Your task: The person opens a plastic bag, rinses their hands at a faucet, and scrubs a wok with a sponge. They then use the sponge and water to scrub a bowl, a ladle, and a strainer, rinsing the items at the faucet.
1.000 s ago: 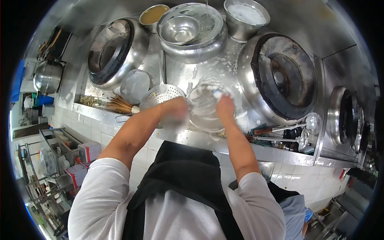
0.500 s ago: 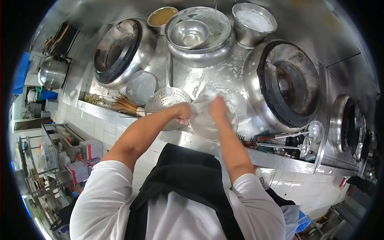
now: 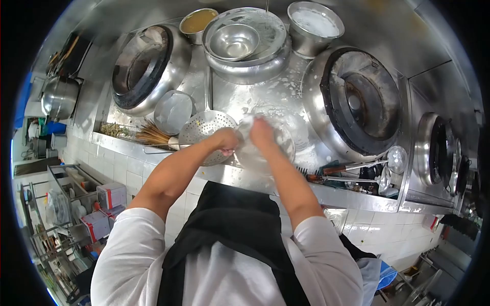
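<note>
My left hand (image 3: 225, 141) is closed at the left rim of a round, shallow metal bowl (image 3: 279, 153), which looks wet and is blurred by motion. Over the bowl, my right hand (image 3: 261, 132) is closed and smeared; something whitish shows at its left side, too blurred to name. A perforated metal skimmer (image 3: 200, 131) lies just left of the bowl, its long handle pointing away from me, and my left forearm passes over its lower part. Soapy water spreads on the steel counter (image 3: 240, 99) beyond my hands.
Wok burners stand left (image 3: 178, 56) and right (image 3: 319, 102). At the back, a metal bowl (image 3: 247, 46) sits in a large water-filled pot (image 3: 250, 71), between containers of yellowish liquid (image 3: 194, 38) and white foam (image 3: 306, 43). A bamboo brush (image 3: 153, 135) and ladles (image 3: 396, 159) lie along the front trough.
The view has shifted slightly, so the counter's things appear further left. My right hand has moved a little left over the bowl, while my left hand stays at the rim.
</note>
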A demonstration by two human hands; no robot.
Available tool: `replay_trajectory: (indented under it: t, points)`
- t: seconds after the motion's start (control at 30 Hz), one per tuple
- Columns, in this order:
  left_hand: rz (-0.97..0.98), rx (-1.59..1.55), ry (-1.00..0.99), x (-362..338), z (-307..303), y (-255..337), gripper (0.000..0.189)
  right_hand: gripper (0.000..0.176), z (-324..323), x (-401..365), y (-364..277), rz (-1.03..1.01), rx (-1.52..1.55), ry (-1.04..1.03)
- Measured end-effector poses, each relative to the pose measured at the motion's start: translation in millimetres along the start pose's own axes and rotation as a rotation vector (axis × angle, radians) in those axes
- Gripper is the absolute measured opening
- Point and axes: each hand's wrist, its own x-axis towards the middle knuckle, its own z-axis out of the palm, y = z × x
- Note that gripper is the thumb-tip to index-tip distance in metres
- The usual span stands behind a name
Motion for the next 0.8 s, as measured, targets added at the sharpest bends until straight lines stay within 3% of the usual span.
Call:
replay_trajectory:
  t: [0.07, 0.1, 0.17, 0.23, 0.3, 0.33, 0.4, 0.43, 0.5, 0.57, 0.63, 0.67, 0.73, 0.8]
  points:
    - [-0.013, -0.042, 0.022, -6.5, -0.5, -7.3, 0.020, 0.017, -26.6, 3.9, 43.8, 0.075, -0.119, 0.001]
    - [-0.014, -0.042, 0.024, 4.6, -0.6, -19.4, 0.020, 0.018, -33.5, -4.9, 56.0, 0.004, -0.184, -0.018]
    - [0.106, 0.337, -0.041, 44.2, 6.4, -40.5, 0.018, 0.019, -41.4, -35.5, 75.5, -0.029, -0.298, -0.099]
    - [0.053, 0.161, 0.031, 11.3, -0.3, -20.1, 0.018, 0.021, -48.0, -60.8, 78.7, 0.009, -0.342, -0.156]
    - [-0.008, -0.019, 0.096, 0.4, -2.2, -17.4, 0.018, 0.022, -61.9, -76.2, 72.4, 0.121, -0.259, -0.454]
    - [-0.012, -0.095, 0.078, 4.4, -4.7, -21.6, 0.020, 0.022, -64.2, -74.0, 74.2, 0.127, -0.265, -0.452]
    - [-0.008, -0.164, 0.054, 7.2, -9.6, -16.6, 0.023, 0.025, -66.0, -61.0, 80.2, 0.162, -0.282, -0.191]
    - [0.017, -0.084, 0.057, 1.1, -15.5, -9.4, 0.022, 0.025, -63.9, -46.8, 81.9, 0.169, -0.282, -0.188]
    - [0.040, 0.015, 0.045, -2.0, -14.2, -3.3, 0.022, 0.028, -47.1, -27.2, 78.5, 0.245, -0.159, 0.075]
    - [0.055, 0.217, 0.053, 5.5, -14.9, 4.9, 0.019, 0.030, 6.4, -23.4, 66.0, 0.161, -0.200, 0.159]
    - [0.129, 0.321, 0.029, 18.1, -11.4, -8.4, 0.016, 0.031, 5.7, -26.5, 16.3, 0.078, -0.175, 0.045]
    - [0.069, 0.197, 0.054, 18.2, -9.8, -14.6, 0.014, 0.031, -2.0, -25.9, 12.6, 0.082, -0.173, 0.047]
    - [0.008, 0.078, 0.076, 15.3, -9.7, -20.0, 0.013, 0.027, -10.8, -23.1, 12.5, -0.205, -0.159, -0.196]
    - [0.309, 0.641, 0.024, 11.7, -13.4, -22.3, 0.017, 0.019, 19.1, -8.3, 76.4, -0.047, -0.104, -0.092]
